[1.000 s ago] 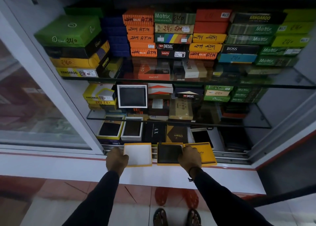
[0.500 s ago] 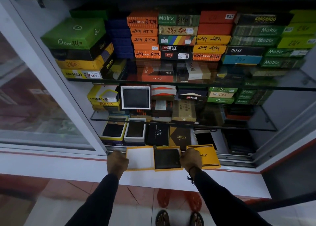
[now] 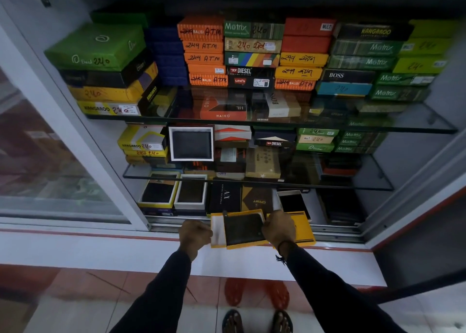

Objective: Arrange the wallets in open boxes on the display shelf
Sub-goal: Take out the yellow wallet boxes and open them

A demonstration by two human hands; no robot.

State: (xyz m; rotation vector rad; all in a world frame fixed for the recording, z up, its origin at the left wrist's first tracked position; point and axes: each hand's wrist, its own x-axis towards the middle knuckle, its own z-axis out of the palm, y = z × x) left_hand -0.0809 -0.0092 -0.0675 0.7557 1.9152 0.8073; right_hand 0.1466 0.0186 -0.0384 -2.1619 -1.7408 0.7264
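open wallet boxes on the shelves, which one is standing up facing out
The white-rimmed box on the middle shelf, propped upright beside the yellow Kangaroo boxes; the other open boxes lie flat.

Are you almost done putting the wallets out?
Partly. Three open boxes with wallets already sit on the shelves. Right now the left hand holds the yellow lid while the right hand slides the open wallet box over it. That box still needs placing on the bottom shelf.

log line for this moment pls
left hand: grips yellow lid | right hand: slides open box with wallet onto lid | spot: cabinet sill
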